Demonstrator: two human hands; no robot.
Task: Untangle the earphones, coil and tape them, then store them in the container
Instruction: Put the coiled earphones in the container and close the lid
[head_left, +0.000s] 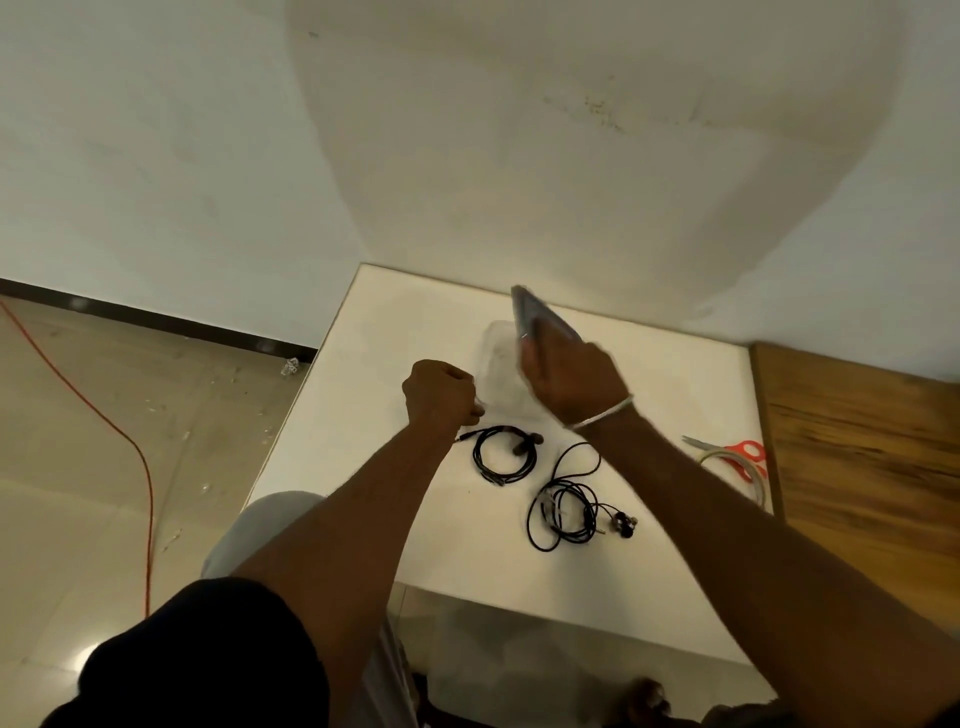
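Note:
A clear plastic container (498, 364) stands on the white table (395, 519). My right hand (569, 382) holds its clear lid (532, 312) tilted up above it, blurred. My left hand (439, 392) is curled at the container's left edge; whether it grips the rim is hidden. A neatly coiled black earphone (501, 454) lies just below the container. A loose, tangled black earphone (566, 512) lies to its right, earbuds at the right end.
Orange-handled scissors (737, 449) and a roll of clear tape (737, 467) lie near the table's right edge, beside a wooden surface (857, 467). The wall is right behind the table. An orange cable (140, 467) runs across the floor on the left.

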